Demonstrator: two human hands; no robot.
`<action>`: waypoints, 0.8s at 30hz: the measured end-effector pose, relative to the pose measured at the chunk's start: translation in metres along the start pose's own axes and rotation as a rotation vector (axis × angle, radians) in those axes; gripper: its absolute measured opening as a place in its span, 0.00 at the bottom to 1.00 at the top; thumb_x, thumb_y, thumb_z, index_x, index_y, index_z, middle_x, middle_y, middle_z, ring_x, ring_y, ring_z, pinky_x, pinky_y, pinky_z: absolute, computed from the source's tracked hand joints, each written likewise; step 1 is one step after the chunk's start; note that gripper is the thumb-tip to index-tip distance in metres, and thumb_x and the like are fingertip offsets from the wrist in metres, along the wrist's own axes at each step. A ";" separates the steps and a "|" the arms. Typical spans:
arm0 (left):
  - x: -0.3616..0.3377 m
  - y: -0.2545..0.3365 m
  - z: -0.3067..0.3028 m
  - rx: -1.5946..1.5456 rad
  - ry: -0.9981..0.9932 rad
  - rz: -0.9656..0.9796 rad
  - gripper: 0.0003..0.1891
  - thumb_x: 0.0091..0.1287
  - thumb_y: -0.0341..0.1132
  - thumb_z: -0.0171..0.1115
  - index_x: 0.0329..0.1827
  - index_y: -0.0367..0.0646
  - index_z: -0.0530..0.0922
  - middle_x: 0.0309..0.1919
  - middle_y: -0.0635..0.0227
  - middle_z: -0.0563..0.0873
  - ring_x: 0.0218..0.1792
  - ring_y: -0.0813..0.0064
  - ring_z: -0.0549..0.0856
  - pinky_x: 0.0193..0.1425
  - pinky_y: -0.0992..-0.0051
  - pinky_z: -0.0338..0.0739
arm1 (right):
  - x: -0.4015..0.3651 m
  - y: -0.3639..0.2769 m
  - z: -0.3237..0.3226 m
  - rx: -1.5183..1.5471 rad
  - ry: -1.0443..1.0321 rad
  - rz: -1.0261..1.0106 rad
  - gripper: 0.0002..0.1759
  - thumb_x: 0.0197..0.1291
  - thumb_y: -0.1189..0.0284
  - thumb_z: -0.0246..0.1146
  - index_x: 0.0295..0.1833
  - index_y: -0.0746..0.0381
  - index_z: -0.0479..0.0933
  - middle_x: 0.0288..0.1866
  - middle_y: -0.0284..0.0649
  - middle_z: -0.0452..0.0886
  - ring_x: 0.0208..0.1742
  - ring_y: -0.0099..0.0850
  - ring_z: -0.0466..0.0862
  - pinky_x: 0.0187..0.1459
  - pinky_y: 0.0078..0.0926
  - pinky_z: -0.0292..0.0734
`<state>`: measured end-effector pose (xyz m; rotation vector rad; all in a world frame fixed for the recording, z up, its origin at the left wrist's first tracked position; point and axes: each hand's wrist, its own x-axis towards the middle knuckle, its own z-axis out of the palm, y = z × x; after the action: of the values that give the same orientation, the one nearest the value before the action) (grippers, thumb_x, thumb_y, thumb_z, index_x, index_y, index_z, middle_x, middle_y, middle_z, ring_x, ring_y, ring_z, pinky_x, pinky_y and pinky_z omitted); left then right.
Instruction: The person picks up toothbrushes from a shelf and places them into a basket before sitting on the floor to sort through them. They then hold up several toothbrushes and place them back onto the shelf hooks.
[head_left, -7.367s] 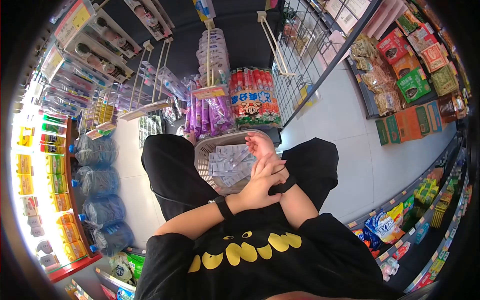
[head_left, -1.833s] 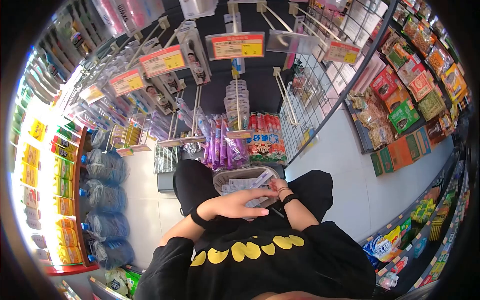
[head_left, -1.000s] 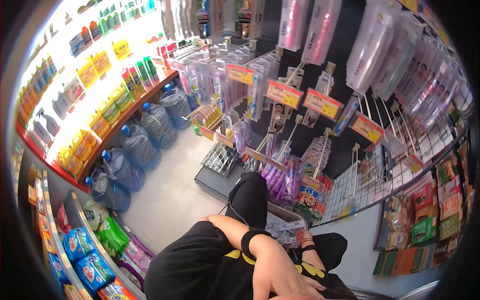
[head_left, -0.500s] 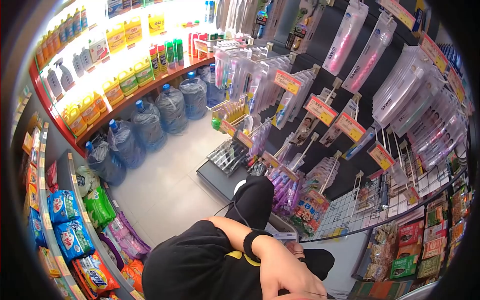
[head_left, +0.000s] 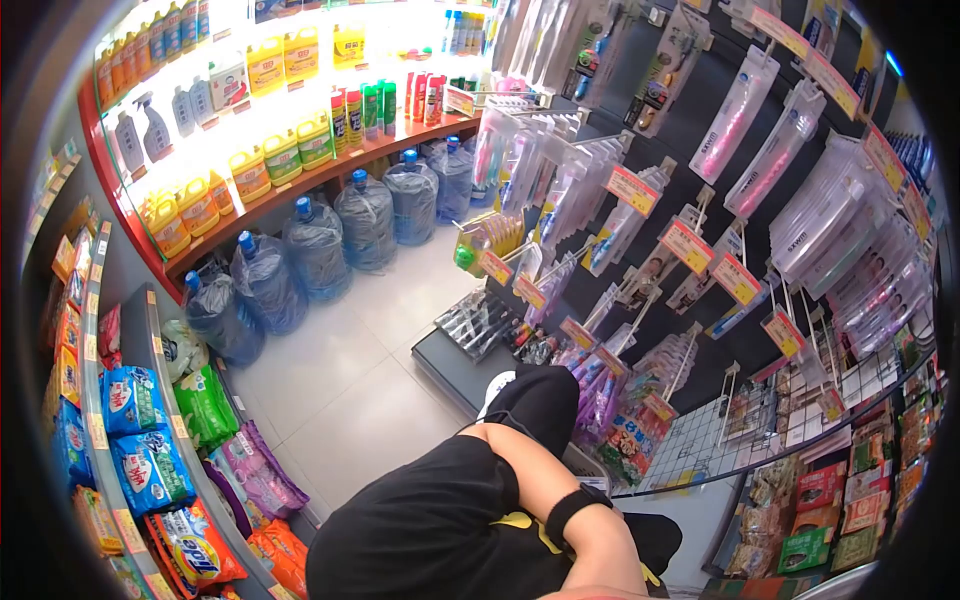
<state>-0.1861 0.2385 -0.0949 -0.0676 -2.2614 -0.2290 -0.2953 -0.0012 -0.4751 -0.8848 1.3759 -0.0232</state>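
My left hand (head_left: 607,562) shows only in part at the bottom edge, just past a black wristband (head_left: 574,507). Its fingers are cut off by the frame, so whether it holds anything is hidden. The bare forearm lies across my legs in black trousers (head_left: 430,500). I cannot see my right hand. A white shoe (head_left: 497,388) shows beyond the bent knee, beside a dark low display base (head_left: 440,362).
Wrapped blue water bottles (head_left: 318,245) line the floor under a lit shelf of cleaners (head_left: 300,185). Detergent bags (head_left: 155,470) fill the left shelves. Hanging toothbrush packs (head_left: 735,115), hooks and a wire rack (head_left: 700,440) stand close on the right.
The view has shifted, so the shelves and bottles sit further right and lower. My left hand has slid mostly out of the bottom edge, and its fingers no longer show.
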 end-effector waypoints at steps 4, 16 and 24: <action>-0.005 -0.009 0.019 0.025 -0.006 -0.008 0.37 0.63 0.57 0.56 0.59 0.28 0.68 0.62 0.42 0.67 0.63 0.42 0.65 0.67 0.48 0.54 | 0.063 0.023 -0.024 -0.044 -0.034 -0.035 0.16 0.63 0.66 0.51 0.53 0.61 0.72 0.44 0.42 0.81 0.43 0.36 0.81 0.37 0.33 0.75; -0.028 -0.012 0.025 0.018 0.021 -0.095 0.35 0.63 0.56 0.56 0.57 0.29 0.69 0.61 0.43 0.68 0.62 0.43 0.67 0.66 0.47 0.55 | 0.059 0.024 -0.010 -0.013 -0.086 0.084 0.10 0.60 0.69 0.55 0.41 0.64 0.74 0.29 0.41 0.81 0.30 0.36 0.81 0.25 0.32 0.73; -0.027 -0.025 0.040 -0.016 0.025 -0.138 0.34 0.63 0.56 0.56 0.56 0.29 0.71 0.60 0.44 0.69 0.61 0.43 0.68 0.66 0.47 0.56 | -0.032 -0.014 0.026 -0.025 -0.092 -0.074 0.14 0.63 0.73 0.51 0.44 0.74 0.74 0.38 0.51 0.82 0.41 0.42 0.83 0.44 0.35 0.79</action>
<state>-0.2018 0.2226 -0.1439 0.0826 -2.2419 -0.3198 -0.2748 0.0190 -0.4429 -0.9462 1.2593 -0.0222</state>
